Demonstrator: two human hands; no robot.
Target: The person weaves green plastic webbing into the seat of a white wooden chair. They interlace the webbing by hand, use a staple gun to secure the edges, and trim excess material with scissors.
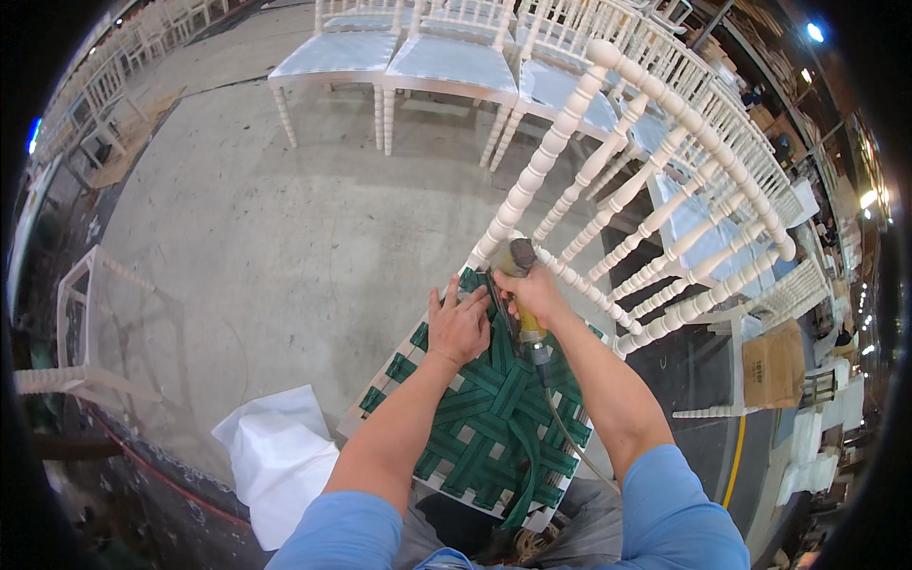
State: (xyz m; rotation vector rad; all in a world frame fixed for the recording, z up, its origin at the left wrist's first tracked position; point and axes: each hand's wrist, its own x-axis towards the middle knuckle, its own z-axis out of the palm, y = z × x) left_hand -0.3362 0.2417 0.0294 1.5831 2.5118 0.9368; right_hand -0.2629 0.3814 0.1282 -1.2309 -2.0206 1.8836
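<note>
In front of me is a white chair (pixel 518 195) with a backrest of turned spindles. Dark green webbing straps (pixel 502 391) are woven across its seat frame. My right hand (pixel 538 294) grips a yellow and black air stapler (pixel 529 323) at the seat's far left corner, near the backrest post. From the tool's lower end an air hose (pixel 560 418) runs back toward me. Just left of the stapler, my left hand (pixel 460 325) lies on the webbing with its fingers stretched out. A loose strap end (pixel 525 465) trails over the near part of the seat. The stapler's nose is hard to make out.
Rows of white spindle-back chairs with pale seats (pixel 451 68) stand beyond and to the right. A white chair frame (pixel 90 332) is at the left. White cloth or sheeting (pixel 275 456) lies beside the seat. A cardboard box (pixel 772 366) stands at the right.
</note>
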